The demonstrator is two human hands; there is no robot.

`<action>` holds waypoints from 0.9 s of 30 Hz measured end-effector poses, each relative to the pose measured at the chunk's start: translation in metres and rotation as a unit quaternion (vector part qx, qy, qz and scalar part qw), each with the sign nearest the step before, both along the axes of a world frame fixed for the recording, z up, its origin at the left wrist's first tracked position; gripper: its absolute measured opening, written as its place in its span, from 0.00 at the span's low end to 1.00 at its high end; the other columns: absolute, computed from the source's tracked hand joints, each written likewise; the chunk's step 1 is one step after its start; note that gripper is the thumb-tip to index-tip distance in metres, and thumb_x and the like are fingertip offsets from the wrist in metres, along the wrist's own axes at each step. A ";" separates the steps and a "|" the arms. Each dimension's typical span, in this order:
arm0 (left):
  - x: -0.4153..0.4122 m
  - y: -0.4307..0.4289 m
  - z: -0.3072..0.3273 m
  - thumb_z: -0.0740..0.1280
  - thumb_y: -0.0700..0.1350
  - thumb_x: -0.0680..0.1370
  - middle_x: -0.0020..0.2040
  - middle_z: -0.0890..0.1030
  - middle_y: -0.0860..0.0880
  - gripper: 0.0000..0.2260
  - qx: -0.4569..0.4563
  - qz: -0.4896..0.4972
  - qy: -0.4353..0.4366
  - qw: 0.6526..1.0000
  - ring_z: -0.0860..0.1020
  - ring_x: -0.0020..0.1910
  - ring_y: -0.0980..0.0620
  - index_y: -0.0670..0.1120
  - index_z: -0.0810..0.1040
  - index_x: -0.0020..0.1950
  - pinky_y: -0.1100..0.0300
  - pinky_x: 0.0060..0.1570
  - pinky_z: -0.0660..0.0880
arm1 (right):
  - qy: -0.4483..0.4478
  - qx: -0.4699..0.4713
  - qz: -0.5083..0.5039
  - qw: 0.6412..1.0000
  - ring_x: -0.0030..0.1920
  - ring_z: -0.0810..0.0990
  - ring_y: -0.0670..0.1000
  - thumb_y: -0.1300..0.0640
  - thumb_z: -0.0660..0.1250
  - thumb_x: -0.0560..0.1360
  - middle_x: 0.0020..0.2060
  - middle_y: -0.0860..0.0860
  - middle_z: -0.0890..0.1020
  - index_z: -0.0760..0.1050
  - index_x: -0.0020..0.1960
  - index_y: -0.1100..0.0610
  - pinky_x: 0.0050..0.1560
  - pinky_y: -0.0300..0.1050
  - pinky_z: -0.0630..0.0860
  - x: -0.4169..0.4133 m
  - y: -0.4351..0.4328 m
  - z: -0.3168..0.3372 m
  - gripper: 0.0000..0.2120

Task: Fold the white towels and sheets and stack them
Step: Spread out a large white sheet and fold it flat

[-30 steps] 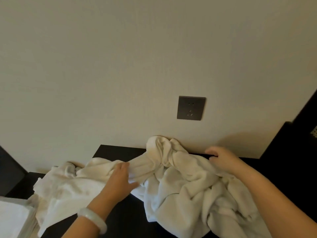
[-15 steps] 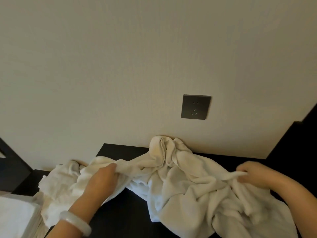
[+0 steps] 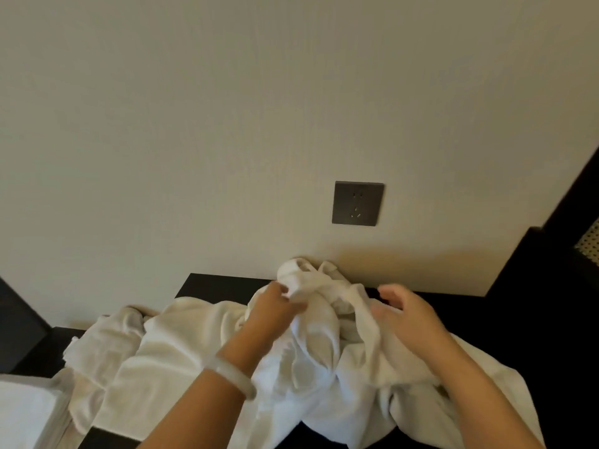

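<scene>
On the dark flat tabletop (image 3: 223,283) the crumpled white terry towel (image 3: 181,345) lies heaped by the wall. The left hand (image 3: 275,314) pinches a twisted fold at its top. The right hand (image 3: 410,317) hovers, fingers loosely spread, holding nothing. I think pulling this tangle one-handed may drag cloth off the edge.

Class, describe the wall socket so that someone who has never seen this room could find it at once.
Start at the big cream wall behind the dark table. Just above the crumpled white towels, right of centre, sits the socket: a dark grey square plate, the only mark on that plain wall.
</scene>
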State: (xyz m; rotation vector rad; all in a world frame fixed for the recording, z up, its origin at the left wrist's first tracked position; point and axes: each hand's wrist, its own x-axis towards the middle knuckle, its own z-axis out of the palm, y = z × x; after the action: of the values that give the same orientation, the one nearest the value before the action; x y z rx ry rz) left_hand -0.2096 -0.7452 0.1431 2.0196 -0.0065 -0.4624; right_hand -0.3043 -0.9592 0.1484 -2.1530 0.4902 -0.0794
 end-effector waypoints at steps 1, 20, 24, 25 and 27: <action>-0.009 0.008 -0.017 0.72 0.48 0.76 0.51 0.75 0.51 0.21 0.011 0.003 0.009 1.000 0.77 0.49 0.52 0.46 0.69 0.65 0.60 0.42 0.74 | -0.002 -0.028 -0.040 0.999 0.64 0.74 0.52 0.53 0.70 0.77 0.61 0.48 0.76 0.74 0.66 0.53 0.60 0.47 0.72 -0.010 -0.002 -0.013 0.18; -0.069 0.016 -0.062 0.69 0.56 0.76 0.70 0.60 0.58 0.20 0.250 -0.130 -0.319 0.905 0.60 0.69 0.54 0.59 0.69 0.66 0.63 0.66 0.58 | -0.215 -0.037 -0.096 0.971 0.40 0.76 0.50 0.55 0.66 0.80 0.34 0.47 0.76 0.74 0.36 0.57 0.41 0.44 0.70 -0.040 0.020 0.005 0.14; -0.065 0.013 -0.050 0.67 0.57 0.78 0.57 0.72 0.58 0.08 0.209 -0.120 -0.296 0.924 0.69 0.58 0.54 0.53 0.79 0.49 0.63 0.58 0.65 | -0.179 0.116 -0.094 0.972 0.36 0.75 0.43 0.49 0.63 0.81 0.32 0.49 0.79 0.77 0.41 0.61 0.38 0.40 0.71 -0.014 0.020 0.029 0.18; -0.066 0.013 -0.049 0.68 0.56 0.77 0.53 0.74 0.57 0.09 0.178 -0.115 -0.270 0.939 0.72 0.54 0.55 0.51 0.78 0.45 0.65 0.54 0.67 | -0.127 0.116 -0.078 0.982 0.40 0.77 0.47 0.50 0.62 0.82 0.35 0.49 0.80 0.78 0.42 0.59 0.42 0.42 0.72 -0.008 0.023 0.024 0.16; -0.070 0.016 -0.045 0.69 0.55 0.76 0.46 0.75 0.57 0.11 0.107 -0.112 -0.203 0.967 0.74 0.45 0.59 0.51 0.76 0.40 0.72 0.43 0.68 | 0.018 -0.010 -0.026 0.999 0.51 0.78 0.54 0.50 0.61 0.82 0.45 0.51 0.80 0.77 0.51 0.59 0.51 0.46 0.73 0.000 0.024 0.002 0.13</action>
State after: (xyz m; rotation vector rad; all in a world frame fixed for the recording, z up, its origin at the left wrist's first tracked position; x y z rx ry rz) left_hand -0.2793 -0.7289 0.0980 2.3071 -0.4572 -0.1854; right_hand -0.3039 -0.9350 0.1501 -2.1642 0.5691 -0.0737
